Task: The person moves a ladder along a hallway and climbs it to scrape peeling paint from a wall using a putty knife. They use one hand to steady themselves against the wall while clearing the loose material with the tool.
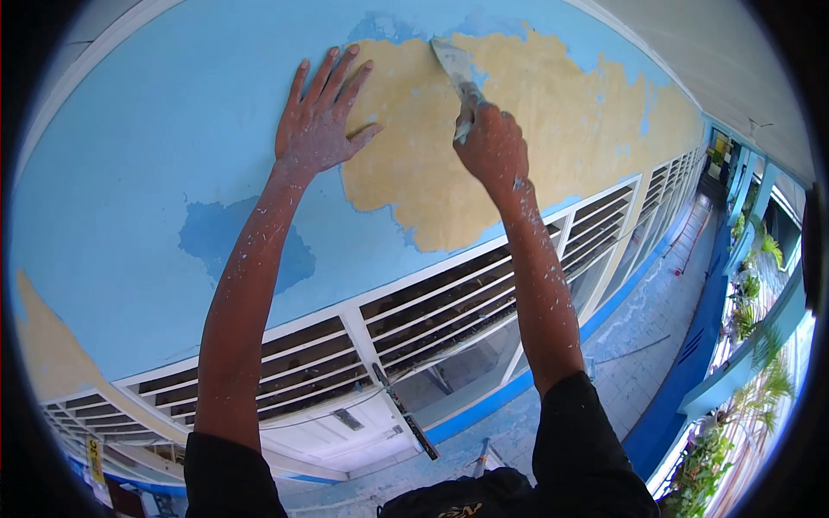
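My right hand (490,148) is wrapped round the handle of a putty knife (455,65). The knife's wide blade points up and left, its edge at the border between blue paint and a bare tan patch (432,164) on the wall. To the left, my left hand (318,125) lies flat with fingers spread on the light blue wall (173,112), the fingertips beside the tan patch's left edge. Paint flecks dot both forearms. A darker blue patch (220,237) shows behind my left forearm.
Below the painted wall runs a row of white louvred windows (449,302). A white door (345,427) stands lower down. At right, a tiled walkway (630,345) stretches away beside a blue railing (682,354) and green plants (708,466). The ceiling (734,69) slopes at upper right.
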`<act>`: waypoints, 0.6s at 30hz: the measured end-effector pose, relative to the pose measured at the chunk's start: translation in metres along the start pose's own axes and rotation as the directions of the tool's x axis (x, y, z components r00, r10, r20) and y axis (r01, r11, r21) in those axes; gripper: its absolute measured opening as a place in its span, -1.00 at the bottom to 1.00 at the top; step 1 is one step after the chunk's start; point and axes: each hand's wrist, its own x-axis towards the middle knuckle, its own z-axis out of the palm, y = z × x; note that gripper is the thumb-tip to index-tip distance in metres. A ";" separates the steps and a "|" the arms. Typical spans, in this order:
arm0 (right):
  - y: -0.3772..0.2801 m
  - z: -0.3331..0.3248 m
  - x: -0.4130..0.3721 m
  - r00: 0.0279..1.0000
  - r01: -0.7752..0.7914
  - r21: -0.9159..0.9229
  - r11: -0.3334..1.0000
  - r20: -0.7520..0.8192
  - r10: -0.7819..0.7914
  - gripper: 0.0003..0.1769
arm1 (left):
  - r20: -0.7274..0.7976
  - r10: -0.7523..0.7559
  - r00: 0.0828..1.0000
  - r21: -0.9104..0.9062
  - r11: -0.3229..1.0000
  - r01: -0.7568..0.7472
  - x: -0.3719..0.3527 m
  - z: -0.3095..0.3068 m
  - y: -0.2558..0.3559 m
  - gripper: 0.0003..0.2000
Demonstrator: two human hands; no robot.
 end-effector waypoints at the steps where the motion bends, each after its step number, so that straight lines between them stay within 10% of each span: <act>1: 0.001 0.000 -0.009 1.000 0.013 -0.016 1.000 0.012 -0.012 -0.69 | 0.011 -0.003 1.000 0.001 1.000 0.003 -0.002 -0.001 0.001 -0.11; 4: -0.006 -0.006 -0.037 0.985 0.011 -0.004 1.000 0.173 -0.010 -0.69 | 0.012 -0.021 1.000 -0.005 1.000 0.021 0.004 -0.004 0.002 -0.10; 9: 0.079 0.029 0.042 0.979 -0.186 0.077 0.980 -0.075 0.191 -0.77 | 0.007 0.036 0.999 -0.036 0.999 -0.036 -0.001 -0.007 0.001 -0.09; 12: 0.114 -0.033 0.008 0.926 -0.363 0.786 0.500 0.243 0.289 -0.73 | 0.130 0.073 0.989 -0.020 0.997 -0.071 -0.007 -0.024 0.001 -0.08; 15: 0.189 -0.051 -0.096 0.819 -0.570 0.727 0.383 0.466 0.334 -0.72 | 0.162 0.105 0.981 -0.044 0.994 -0.099 -0.028 -0.020 0.001 -0.07; 18: 0.317 -0.016 -0.296 0.704 -0.665 0.746 -0.043 0.645 0.299 -0.51 | 0.180 0.082 0.980 -0.074 0.995 -0.070 -0.052 -0.018 0.008 -0.07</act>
